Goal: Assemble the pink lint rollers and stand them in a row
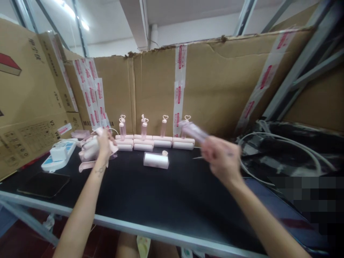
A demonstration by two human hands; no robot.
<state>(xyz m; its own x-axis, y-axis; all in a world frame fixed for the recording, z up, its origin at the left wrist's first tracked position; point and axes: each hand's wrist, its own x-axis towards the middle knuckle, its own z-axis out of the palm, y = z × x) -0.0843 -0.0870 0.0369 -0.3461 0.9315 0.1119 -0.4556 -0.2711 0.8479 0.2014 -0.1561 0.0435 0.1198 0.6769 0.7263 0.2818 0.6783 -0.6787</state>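
Note:
My right hand (223, 156) is raised over the right of the table, closed around a translucent pale pink plastic piece (195, 132) that is smeared by motion. At the left, my left hand (105, 141) reaches into a pile of pink and white lint roller parts (90, 148). Its fingers close on a pink plastic piece (113, 146), partly hidden by the hand. Along the cardboard stand several pink lint rollers (162, 141) with upright clear handles (163, 129) topped by heart-shaped loops. A white sticky roll (156, 160) in a clear cover lies alone in front of them.
A white power strip (60, 157) with a plugged adapter and a dark tablet-like slab (44, 184) lie left on the black tabletop (161, 197). Cardboard walls (228, 79) close off the back and left. Pale looped cable (303, 150) and dark plastic wrapping are at the right.

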